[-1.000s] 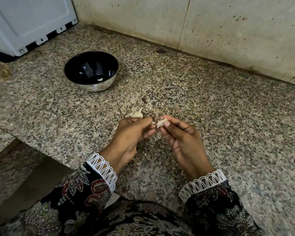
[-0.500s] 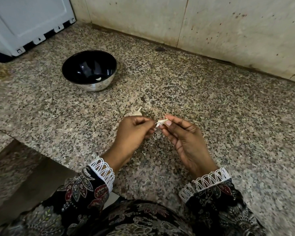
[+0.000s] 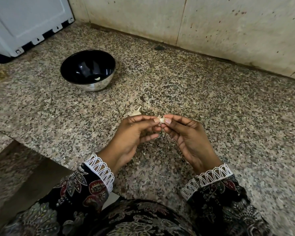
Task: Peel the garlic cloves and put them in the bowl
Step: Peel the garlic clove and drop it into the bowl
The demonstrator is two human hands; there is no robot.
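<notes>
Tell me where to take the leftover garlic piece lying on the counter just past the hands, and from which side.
Probably the rounded body of the garlic piece, not its thin stem tip, which points up and away toward the bowl. Come from above, a pinch across the body's width. It lies free on the counter, just beyond the left hand, and both hands are busy pinching the clove.

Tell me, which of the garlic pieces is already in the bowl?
The small pale clove lying alone inside the black bowl. Another clove is pinched between the left hand and right hand, and a garlic piece lies on the counter.
</notes>
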